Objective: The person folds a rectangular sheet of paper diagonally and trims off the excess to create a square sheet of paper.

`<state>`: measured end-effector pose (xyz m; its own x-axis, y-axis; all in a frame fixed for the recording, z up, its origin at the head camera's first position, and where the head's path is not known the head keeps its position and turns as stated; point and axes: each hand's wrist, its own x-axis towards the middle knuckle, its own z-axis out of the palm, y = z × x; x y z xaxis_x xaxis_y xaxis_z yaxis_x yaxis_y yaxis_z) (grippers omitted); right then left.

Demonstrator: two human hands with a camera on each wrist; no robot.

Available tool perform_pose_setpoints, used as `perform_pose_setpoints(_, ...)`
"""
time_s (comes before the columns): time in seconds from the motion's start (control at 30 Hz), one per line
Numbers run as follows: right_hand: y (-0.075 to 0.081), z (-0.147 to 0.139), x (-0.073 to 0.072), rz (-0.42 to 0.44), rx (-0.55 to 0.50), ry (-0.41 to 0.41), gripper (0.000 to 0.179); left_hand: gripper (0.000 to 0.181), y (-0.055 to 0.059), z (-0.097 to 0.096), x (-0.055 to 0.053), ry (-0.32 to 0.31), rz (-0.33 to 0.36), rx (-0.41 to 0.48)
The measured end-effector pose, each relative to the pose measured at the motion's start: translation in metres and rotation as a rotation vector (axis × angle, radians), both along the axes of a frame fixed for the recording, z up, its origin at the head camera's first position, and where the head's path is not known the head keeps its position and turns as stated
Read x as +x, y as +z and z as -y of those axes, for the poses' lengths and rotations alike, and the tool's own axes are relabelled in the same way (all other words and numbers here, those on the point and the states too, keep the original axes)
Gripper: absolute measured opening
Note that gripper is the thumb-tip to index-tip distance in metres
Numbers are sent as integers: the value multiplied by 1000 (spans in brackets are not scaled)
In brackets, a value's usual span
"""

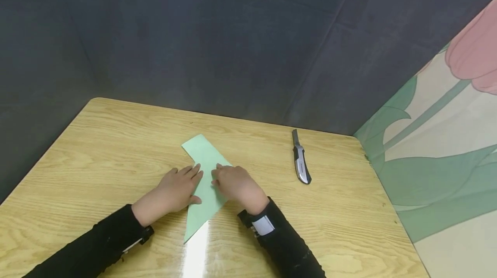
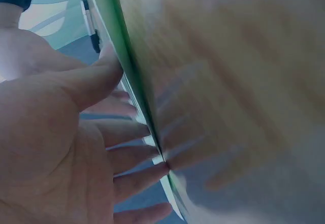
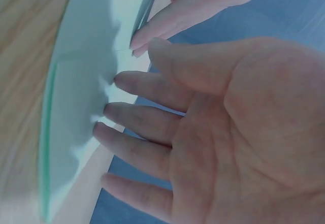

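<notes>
A light green sheet of folded paper (image 1: 206, 157) lies on the wooden table, its lower end narrowing to a point. My left hand (image 1: 178, 188) rests on its left edge with fingers spread; the left wrist view shows the thumb and fingertips against the paper's edge (image 2: 122, 36). From the other side, my right hand (image 1: 234, 183) touches the paper with its fingertips. In the right wrist view the fingers of that hand (image 3: 203, 127) are nearly straight, and their tips meet the pale green surface (image 3: 81, 92). Neither hand grips anything.
A utility knife (image 1: 301, 161) with a black and silver handle lies on the table (image 1: 341, 209) to the right, its blade end pointing away. Dark cloth (image 1: 217, 45) hangs behind the table's far edge. A flower-patterned cloth (image 1: 435, 174) borders the right side.
</notes>
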<state>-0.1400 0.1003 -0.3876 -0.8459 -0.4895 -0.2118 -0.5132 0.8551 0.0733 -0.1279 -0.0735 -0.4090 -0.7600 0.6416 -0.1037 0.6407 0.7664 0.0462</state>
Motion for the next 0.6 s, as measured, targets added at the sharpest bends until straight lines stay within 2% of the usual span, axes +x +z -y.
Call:
perform_pose_setpoints(0.2,6,-11,-6,63,-37,-80,23,77,0,-1,-24,-87,77,-42)
perform_pose_setpoints(0.37,10,-18,-9,89,-18,-136,26,79,3,-4,-41,-139,128,5)
perform_pose_setpoints(0.5,10,-19,-11,77,-27,-144,27,81,4,-4,-48,-149,140,47)
perform_pose_setpoints(0.6,10,-19,-12,67,-38,-145,27,79,4,-6,-47,-142,116,49)
